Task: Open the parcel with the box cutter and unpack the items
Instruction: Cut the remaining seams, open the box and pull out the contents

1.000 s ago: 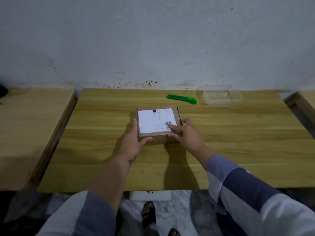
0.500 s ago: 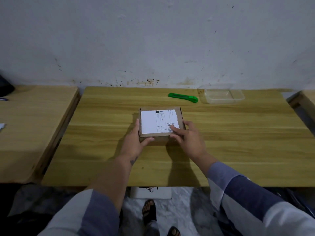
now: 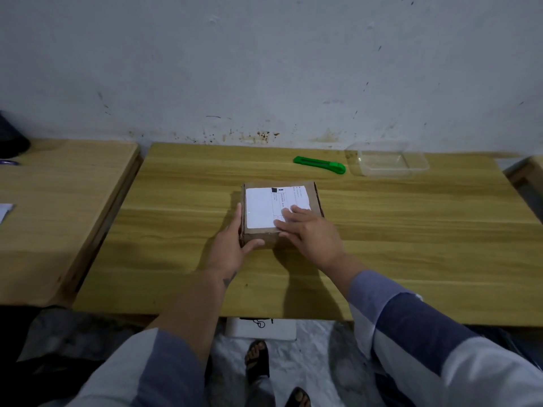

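Parcel: mid-table, flat, label up, sealed. Left hand grips its left side, thumb on the near face; right hand lies on top, fingers straight. Box cutter: behind, long axis left-right, beside a clear tub.

Label print unreadable — some edges cut off

Right hand covers the near right corner of the label; a dark object is cropped at the left edge.

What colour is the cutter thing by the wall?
Bright green. The box cutter shows best in the head view.
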{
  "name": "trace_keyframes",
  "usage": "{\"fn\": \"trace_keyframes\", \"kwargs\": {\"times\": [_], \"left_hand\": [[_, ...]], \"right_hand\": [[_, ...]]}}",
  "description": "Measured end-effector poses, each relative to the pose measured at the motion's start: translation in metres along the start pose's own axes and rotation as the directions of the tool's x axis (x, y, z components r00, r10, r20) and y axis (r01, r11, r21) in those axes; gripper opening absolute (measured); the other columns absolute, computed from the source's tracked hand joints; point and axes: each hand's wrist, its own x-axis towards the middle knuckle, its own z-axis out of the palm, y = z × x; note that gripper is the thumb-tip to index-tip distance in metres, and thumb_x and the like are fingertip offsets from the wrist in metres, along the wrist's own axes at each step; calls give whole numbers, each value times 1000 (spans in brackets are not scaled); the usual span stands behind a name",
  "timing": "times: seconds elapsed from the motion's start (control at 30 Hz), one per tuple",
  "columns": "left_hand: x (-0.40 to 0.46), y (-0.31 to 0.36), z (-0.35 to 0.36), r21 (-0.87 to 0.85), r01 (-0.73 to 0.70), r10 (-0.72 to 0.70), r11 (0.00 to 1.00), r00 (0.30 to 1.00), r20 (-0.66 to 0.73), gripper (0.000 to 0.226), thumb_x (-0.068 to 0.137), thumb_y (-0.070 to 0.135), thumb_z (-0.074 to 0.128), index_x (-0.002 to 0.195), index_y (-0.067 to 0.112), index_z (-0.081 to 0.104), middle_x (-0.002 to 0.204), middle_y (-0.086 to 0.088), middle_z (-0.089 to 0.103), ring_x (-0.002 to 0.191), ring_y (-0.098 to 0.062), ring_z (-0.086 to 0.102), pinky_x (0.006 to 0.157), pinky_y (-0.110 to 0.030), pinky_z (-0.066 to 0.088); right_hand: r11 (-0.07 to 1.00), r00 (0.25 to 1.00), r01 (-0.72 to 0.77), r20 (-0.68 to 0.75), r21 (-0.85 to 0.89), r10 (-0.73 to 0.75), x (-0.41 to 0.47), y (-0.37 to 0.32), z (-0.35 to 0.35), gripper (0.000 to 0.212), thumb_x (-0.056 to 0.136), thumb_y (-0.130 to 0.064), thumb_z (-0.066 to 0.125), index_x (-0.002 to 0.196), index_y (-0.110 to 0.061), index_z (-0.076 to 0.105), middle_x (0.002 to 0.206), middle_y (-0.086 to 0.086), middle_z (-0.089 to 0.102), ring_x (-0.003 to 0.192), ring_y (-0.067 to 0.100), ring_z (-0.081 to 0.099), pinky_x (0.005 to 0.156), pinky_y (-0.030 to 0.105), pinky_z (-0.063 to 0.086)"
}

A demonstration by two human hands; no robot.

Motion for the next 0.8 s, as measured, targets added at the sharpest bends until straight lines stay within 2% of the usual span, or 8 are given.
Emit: {"fn": "trace_keyframes", "kwargs": {"times": [0.17, 0.3, 0.5, 0.57, 0.7, 0.73, 0.8], "left_hand": [[1, -1, 2, 37, -2, 3, 999, 1000, -30, 98, 82, 32, 71, 151, 35, 2, 143, 3, 49, 128, -17, 47, 105, -34, 40], [1, -2, 2, 67, -9, 11, 998, 999, -42, 96, 83, 31, 71, 151, 34, 3, 142, 1, 50, 127, -17, 48, 99, -28, 39], [-2, 5, 9, 74, -18, 21, 997, 999, -41, 95, 84, 31, 70, 152, 33, 2, 143, 1, 49, 127, -17, 48, 96, -25, 38], [-3, 8, 10, 74, -14, 17, 997, 999, -44, 96, 84, 31, 70, 151, 33, 1, 143, 1, 49, 127, -18, 48, 98, -28, 39], [-3, 5, 10, 119, -18, 23, 993, 999, -43, 96, 84, 35, 69, 151, 34, 0, 141, -2, 51, 126, -20, 49, 101, -35, 42], [-3, 4, 10, 130, -22, 28, 991, 999, -42, 96, 84, 36, 69, 151, 34, 0, 140, -2, 52, 125, -21, 50, 99, -34, 42], [-3, 4, 10, 120, -22, 27, 993, 999, -40, 97, 83, 38, 69, 151, 34, 1, 139, -3, 53, 123, -21, 51, 98, -33, 42]], "right_hand": [[999, 997, 34, -64, -17, -35, 1, 0, 0, 21, 89, -26, 62, 106, -21, 72, 115, 3, 70, 111, 28, 63, 81, 41, 57], [998, 998, 43, -49, -47, -46, 2, -2, 0, 22, 92, -25, 56, 109, -22, 70, 116, 4, 68, 102, 32, 65, 72, 44, 57], [1000, 995, 14, -100, -20, -16, -5, 5, 0, 21, 89, -25, 61, 107, -23, 71, 115, 0, 70, 110, 27, 64, 77, 44, 58], [999, 994, 25, -105, -21, -27, -5, 8, -3, 23, 86, -31, 63, 107, -25, 71, 115, 0, 69, 111, 24, 62, 85, 41, 55], [998, 999, 42, 1, -40, -42, -2, 0, -2, 41, 81, -45, 63, 119, -30, 62, 130, 2, 59, 124, 25, 49, 102, 43, 43], [999, 999, 52, 1, -10, -52, 0, -4, 1, 40, 80, -42, 67, 117, -27, 64, 128, 3, 61, 123, 25, 51, 101, 44, 44], [996, 995, 77, -59, 35, -75, 5, -9, 5, 29, 77, -31, 73, 104, -20, 72, 111, 4, 70, 107, 27, 63, 88, 44, 53]]}}
